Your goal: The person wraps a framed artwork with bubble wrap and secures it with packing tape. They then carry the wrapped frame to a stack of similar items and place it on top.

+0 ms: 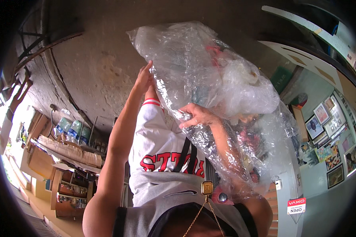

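A large, crinkled clear plastic bag (178,51) spreads over my lap and the floor in front of me, toward the right. Through its film show a milky-white plastic bundle (245,75) and several red and dark pieces too blurred by the film to name. My left hand (145,78) is at the bag's left edge, fingers closed on the film there. Lower down, my right hand (199,115) pinches the near edge of the bag between thumb and fingers. Loose film covers part of my right forearm.
Bare concrete floor (103,75) lies ahead. At the left stand a wooden shelf (69,193), flattened cardboard (69,152) and large clear bottles (73,128). Framed pictures (322,114) hang on the right wall, with a small red-and-white sign (296,206) below them.
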Available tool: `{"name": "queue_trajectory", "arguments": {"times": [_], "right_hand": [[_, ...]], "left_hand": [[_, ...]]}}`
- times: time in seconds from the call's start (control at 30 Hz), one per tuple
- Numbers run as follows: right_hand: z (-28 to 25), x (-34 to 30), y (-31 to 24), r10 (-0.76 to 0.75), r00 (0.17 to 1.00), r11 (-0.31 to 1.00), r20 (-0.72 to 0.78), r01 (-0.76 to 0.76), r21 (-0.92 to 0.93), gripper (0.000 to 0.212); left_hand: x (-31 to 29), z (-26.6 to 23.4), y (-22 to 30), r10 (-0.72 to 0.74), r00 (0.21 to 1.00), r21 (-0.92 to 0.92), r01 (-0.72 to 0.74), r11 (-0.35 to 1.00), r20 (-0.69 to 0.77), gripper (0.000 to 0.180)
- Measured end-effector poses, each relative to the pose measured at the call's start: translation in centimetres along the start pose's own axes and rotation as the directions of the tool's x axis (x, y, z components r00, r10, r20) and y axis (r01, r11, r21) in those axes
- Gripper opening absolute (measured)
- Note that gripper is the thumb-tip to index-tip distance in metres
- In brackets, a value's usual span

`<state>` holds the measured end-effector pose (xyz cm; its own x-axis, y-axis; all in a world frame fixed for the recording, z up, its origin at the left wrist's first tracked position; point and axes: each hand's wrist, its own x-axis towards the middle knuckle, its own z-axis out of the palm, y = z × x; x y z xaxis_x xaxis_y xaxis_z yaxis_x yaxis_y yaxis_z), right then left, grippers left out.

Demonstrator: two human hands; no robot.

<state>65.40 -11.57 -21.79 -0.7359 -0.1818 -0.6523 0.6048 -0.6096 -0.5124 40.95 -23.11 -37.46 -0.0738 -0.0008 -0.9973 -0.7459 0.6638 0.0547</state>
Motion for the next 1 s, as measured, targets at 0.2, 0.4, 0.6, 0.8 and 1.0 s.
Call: {"name": "queue_trajectory", "arguments": {"times": [0.2, 0.4, 0.6, 0.8, 1.0], "right_hand": [[-1.2, -1.1, 1.6, -0.090, 0.993, 0.924, -0.076, 0.112, 0.366, 0.021], [-5.9, 1.5, 5.9, 0.040, 0.931, 0.819, -0.362, 0.177, 0.546, 0.016], [-6.9, 9.1, 7.6, -0.530, 0.483, 0.843, -0.697, 0.211, -0.495, 0.027], [-1.4, 7.4, 4.0, -0.569, 0.515, 0.806, -0.642, 0.194, -0.559, 0.035], [3.2, -0.1, -0.7, -0.173, 0.711, 0.982, -0.682, 0.073, -0.173, 0.046]], "left_hand": [[-1.8, 2.4, -0.8, 0.376, 0.925, 0.055, -0.378, 0.924, 0.048, 0.017], [-9.4, 6.0, -2.3, 0.303, 0.859, 0.310, -0.445, 0.840, 0.412, 0.013], [-15.0, 9.0, -3.4, 0.018, 0.807, 0.451, -0.348, 0.822, 0.590, 0.024], [-15.9, 8.6, -2.6, -0.002, 0.778, 0.435, -0.350, 0.829, 0.629, 0.032], [-16.6, 7.5, -2.7, 0.058, 0.699, 0.456, -0.524, 0.719, 0.712, 0.037]]}}
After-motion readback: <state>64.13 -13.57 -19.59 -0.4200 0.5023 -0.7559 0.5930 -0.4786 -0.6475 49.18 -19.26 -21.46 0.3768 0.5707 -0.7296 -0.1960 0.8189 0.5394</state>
